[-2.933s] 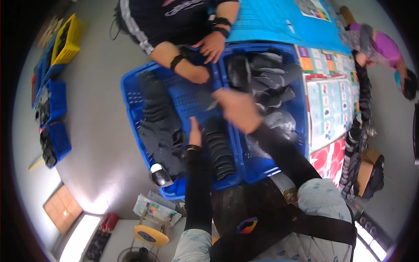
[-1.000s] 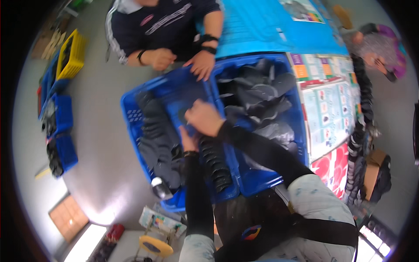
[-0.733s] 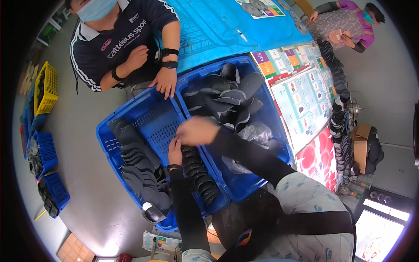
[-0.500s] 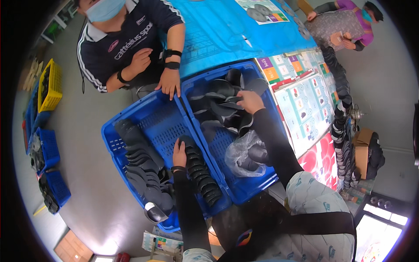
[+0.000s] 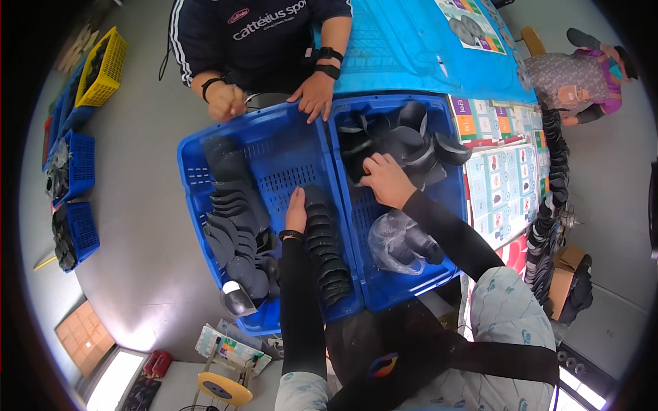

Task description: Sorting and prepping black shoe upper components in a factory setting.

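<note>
My left hand (image 5: 296, 212) is in the left blue crate (image 5: 281, 137), fingers stretched straight and held upright against the far end of a neat row of nested dark curved cup-like pieces (image 5: 325, 250). It holds nothing that I can see. In the right blue crate (image 5: 380, 291), my right hand (image 5: 388, 181) pinches the edge of a dark curved piece (image 5: 356, 163) at the left side of a loose pile (image 5: 401, 144). The fingertips partly hide that piece. Another stacked row of such pieces (image 5: 236, 212) lies along the left crate's left side.
A clear plastic bag (image 5: 389, 243) with dark pieces lies in the right crate. Across from me, a person's hand (image 5: 315, 96) rests on the far crate rim. Beyond is a blue-covered table (image 5: 384, 65); printed sheets (image 5: 504, 185) lie at right. Other crates (image 5: 83, 226) stand at left.
My right hand has come nearer and left from the far part of the loose pile. My left hand's fingers have straightened beside the row. The whole view has shifted.
</note>
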Demonstrator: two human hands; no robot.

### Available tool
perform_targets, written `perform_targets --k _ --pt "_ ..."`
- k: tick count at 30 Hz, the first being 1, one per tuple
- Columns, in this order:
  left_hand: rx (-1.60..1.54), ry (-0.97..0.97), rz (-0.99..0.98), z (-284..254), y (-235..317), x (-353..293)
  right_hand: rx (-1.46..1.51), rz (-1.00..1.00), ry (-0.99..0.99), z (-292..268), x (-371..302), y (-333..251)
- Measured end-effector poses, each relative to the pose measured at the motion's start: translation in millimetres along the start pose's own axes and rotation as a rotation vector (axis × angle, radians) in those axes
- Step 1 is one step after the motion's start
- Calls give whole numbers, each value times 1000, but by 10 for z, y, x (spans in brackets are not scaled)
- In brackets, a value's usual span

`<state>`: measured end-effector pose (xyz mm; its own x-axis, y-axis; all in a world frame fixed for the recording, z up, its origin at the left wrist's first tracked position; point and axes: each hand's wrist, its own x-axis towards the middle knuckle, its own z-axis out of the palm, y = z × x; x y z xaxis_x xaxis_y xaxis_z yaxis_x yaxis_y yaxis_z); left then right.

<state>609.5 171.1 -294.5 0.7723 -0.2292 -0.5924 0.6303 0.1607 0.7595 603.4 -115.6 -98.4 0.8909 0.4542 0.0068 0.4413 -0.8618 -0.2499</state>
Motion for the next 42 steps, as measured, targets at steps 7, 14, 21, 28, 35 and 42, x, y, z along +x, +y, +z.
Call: perform_targets --k 7,14,21,28,35,42 --pt "82 45 -38 35 83 -109 252 585 456 360 81 74" --pt "294 80 72 -92 -24 3 85 910 212 477 160 191" --pt "24 70 -47 -117 -45 -71 217 603 478 -582 369 -731" --pt "-222 27 -99 -402 -350 174 473 558 504 -803 378 -740" --pt "-255 153 26 -382 -49 101 510 161 452 -188 1034 -1069" --pt "-168 154 -153 18 636 -155 130 44 91 894 807 -949"
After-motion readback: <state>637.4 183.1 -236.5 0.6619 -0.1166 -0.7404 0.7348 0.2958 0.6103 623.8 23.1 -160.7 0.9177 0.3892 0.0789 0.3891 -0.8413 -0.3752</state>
